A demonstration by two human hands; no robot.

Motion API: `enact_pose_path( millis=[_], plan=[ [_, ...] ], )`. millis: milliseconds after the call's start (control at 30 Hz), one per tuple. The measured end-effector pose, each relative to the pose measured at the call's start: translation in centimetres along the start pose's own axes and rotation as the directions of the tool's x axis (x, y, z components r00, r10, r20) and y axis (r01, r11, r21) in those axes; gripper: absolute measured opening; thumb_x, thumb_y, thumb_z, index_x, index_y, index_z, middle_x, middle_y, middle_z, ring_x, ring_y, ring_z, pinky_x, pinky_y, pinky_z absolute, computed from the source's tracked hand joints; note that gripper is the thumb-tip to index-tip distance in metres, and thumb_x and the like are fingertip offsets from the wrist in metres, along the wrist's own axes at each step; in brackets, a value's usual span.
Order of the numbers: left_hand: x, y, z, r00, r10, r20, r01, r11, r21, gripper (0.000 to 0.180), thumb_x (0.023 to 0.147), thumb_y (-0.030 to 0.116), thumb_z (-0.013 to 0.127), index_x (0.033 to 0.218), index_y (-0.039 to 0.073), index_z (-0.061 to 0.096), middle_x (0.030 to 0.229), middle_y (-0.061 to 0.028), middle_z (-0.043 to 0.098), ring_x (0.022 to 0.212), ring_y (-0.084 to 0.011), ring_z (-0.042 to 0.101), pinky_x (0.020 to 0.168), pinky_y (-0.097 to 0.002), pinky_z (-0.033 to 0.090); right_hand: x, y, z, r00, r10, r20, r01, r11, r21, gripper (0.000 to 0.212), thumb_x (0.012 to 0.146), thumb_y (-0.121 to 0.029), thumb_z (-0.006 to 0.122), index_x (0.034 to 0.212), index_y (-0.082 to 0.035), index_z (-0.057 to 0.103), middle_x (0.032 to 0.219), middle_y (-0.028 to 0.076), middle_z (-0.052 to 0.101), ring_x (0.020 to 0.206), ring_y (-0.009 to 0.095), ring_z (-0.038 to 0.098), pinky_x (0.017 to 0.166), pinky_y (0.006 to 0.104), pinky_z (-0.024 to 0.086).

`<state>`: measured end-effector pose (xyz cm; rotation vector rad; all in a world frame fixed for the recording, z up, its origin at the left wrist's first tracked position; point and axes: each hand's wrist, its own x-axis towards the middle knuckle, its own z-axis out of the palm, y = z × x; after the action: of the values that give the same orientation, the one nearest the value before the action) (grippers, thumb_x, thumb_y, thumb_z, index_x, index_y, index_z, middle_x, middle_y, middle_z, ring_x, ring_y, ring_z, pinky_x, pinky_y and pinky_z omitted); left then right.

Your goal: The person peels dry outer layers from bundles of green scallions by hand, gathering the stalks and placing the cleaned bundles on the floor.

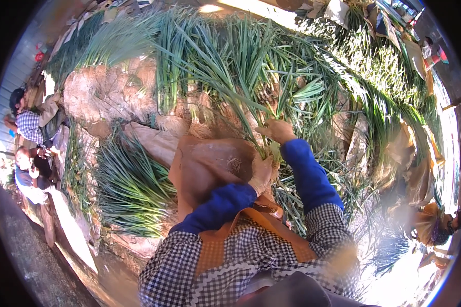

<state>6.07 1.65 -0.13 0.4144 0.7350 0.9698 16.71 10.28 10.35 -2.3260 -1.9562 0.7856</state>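
A: What did we think could go wrong there?

B: We worried most about the green stalks (261,148) between the two hands. They looked slender, and we judged that a hard pull or twist from one hand against the other could have snapped or bruised them. Their long tops also reached out over the rooted bunches (197,125), so we reckoned a sweep sideways might have snagged those leaves.

A: And a loose grip?

B: We thought that would have let a few stalks slip among the loose leaves (322,148) to the right, where green on green would have made them hard to pick out. The blue sleeves (305,169) hung close too, and a cuff could have caught a leaf.

A: How were the hands, then?

B: We saw the left hand (261,174) curled nearly closed round the lower part, at the right edge of the brown sheet (202,153). The right hand (281,132) was above it, its fingers bent in on the stalks higher up. Neither was spread.

A: Could we tell how firmly each one held?

B: No, we couldn't; the fingers were too small in view, and the left palm was hidden from us.
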Motion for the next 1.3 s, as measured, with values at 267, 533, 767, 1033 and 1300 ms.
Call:
enact_pose_path(
  millis=[267,533,767,1033,1300],
  plan=[
    [0.4,0.5,-1.0,0.998,0.037,-0.041,-0.032,0.992,0.119,0.019,0.091,0.009,0.047,0.108,0.003,0.052,0.096,-0.0055,0.058,0.082,-0.0144,0.058,0.071,-0.0253,0.048,-0.6,-0.5,3.3,0.955,0.11,-0.277,-0.03,0.96,0.279,0.031,0.087,-0.037,0.047,0.089,-0.01,0.063,0.092,0.018,0.062,0.08,0.031,0.061,0.068,0.0388,0.048],
    [0.3,0.9,-0.2,0.999,-0.023,-0.044,0.023,1.0,-0.001,0.024,0.091,0.01,0.048,0.113,0.002,0.052,0.102,-0.0057,0.057,0.089,-0.016,0.057,0.075,-0.0274,0.049,-15.8,9.3,2.3,0.983,-0.164,0.077,0.068,0.732,0.678,0.036,0.091,-0.033,0.04,0.095,-0.006,0.064,0.09,0.013,0.065,0.083,0.019,0.063,0.068,0.0332,0.049],
    [-1.5,1.0,2.1,0.988,0.084,-0.129,-0.049,0.967,0.25,0.017,0.084,0.015,0.058,0.094,0.001,0.058,0.081,-0.01,0.062,0.07,-0.0169,0.058,0.063,-0.0307,0.045,-9.9,4.0,0.3,0.921,0.044,-0.387,-0.042,0.999,0.014,0.04,0.081,-0.048,0.054,0.085,-0.01,0.064,0.076,0.011,0.063,0.071,0.027,0.062,0.065,0.0377,0.047],
    [0.7,1.0,-1.1,0.995,0.098,-0.02,-0.087,0.945,0.314,0.009,0.084,0.006,0.056,0.092,0.001,0.054,0.077,-0.0028,0.057,0.067,-0.0128,0.056,0.056,-0.0264,0.046,-0.1,-3.4,1.5,0.972,-0.228,0.06,0.223,0.804,-0.552,0.02,0.084,-0.025,0.052,0.09,-0.01,0.065,0.077,0.008,0.066,0.072,0.023,0.065,0.06,0.0371,0.05],
    [0.9,1.7,-0.8,0.997,-0.065,0.052,0.075,0.975,-0.21,0.012,0.087,0.007,0.053,0.099,0.005,0.054,0.085,-0.0046,0.058,0.073,-0.0153,0.058,0.061,-0.0282,0.049,-18.0,11.8,2.5,0.991,-0.072,0.114,0.0,0.842,0.539,0.03,0.084,-0.029,0.054,0.106,-0.009,0.062,0.092,0.011,0.065,0.073,0.024,0.064,0.064,0.0342,0.05]
  ],
)
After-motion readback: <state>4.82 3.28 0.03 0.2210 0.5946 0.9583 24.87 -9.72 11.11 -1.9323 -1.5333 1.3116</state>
